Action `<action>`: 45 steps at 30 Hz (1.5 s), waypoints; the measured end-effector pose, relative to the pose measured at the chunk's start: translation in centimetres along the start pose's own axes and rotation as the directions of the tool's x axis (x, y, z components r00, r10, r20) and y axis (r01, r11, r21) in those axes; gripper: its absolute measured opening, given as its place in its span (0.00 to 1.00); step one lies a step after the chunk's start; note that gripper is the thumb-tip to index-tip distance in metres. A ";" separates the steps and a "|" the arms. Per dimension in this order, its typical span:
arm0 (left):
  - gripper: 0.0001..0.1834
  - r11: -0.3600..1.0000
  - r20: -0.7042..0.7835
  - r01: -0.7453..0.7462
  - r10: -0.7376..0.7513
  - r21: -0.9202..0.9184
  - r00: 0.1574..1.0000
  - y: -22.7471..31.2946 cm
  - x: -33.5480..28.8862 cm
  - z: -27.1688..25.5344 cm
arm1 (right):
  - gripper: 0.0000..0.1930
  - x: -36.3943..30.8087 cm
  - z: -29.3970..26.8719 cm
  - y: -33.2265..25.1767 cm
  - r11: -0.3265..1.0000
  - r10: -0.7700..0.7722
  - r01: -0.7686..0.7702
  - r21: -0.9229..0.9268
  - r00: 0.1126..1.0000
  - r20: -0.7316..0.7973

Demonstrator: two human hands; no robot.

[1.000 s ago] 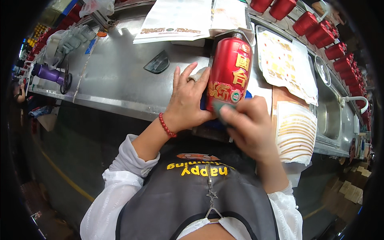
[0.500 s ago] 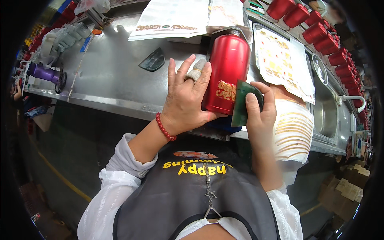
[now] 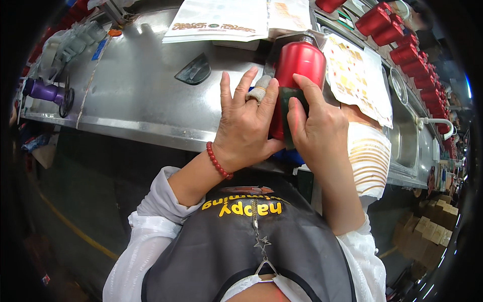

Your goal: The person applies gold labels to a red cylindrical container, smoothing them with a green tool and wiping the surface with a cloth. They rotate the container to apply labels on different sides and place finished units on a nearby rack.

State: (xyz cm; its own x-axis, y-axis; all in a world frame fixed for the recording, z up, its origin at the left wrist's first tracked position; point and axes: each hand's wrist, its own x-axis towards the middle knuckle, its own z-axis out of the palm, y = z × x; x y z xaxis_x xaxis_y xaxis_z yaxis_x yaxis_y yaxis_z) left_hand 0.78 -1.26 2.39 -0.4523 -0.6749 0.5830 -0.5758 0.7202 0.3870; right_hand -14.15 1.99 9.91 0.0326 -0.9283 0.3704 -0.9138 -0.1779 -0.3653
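At the steel counter (image 3: 146, 90): red bottle (image 3: 302, 60)
Left hand (image 3: 246, 123): fingers spread against its side
Right hand (image 3: 319, 123): pinching green scraper (image 3: 285, 99) against it

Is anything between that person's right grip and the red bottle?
Yes: a flat dark green tool, held in the right grip, comes between it and the lower part of the red bottle. The index fingertip reaches past its upper edge.

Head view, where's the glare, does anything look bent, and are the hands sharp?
In the head view, bright reflections on the steel counter and a highlight on the red bottle; in the head view, the counter's front edge bows and the corners go black; in the head view, left hand and right hand fairly sharp.
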 end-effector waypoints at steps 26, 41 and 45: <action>0.25 0.940 0.066 -0.263 0.282 -0.217 0.957 -1.8 -4.6 0.1 | 0.15 -6.7 3.0 6.3 0.565 0.363 -0.199 0.801 0.931 -0.025; 0.27 0.708 0.261 -0.706 0.685 -0.018 0.680 -0.9 3.7 -0.6 | 0.15 -8.0 2.0 7.9 0.252 0.453 -0.205 0.946 0.888 0.072; 0.22 0.684 0.201 -0.729 0.709 0.035 0.676 -0.1 3.3 0.4 | 0.17 -9.9 -4.1 10.7 0.668 0.245 -0.036 0.744 0.954 -0.174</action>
State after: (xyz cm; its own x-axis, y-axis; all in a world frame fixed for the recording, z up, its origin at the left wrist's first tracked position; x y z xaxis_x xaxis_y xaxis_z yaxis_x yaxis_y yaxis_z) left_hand -0.94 -3.62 4.05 -0.8506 0.0227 0.5253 -0.0880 0.9788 -0.1848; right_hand -25.89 10.60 5.85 -0.2632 -0.8722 0.4124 -0.3100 -0.3283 -0.8923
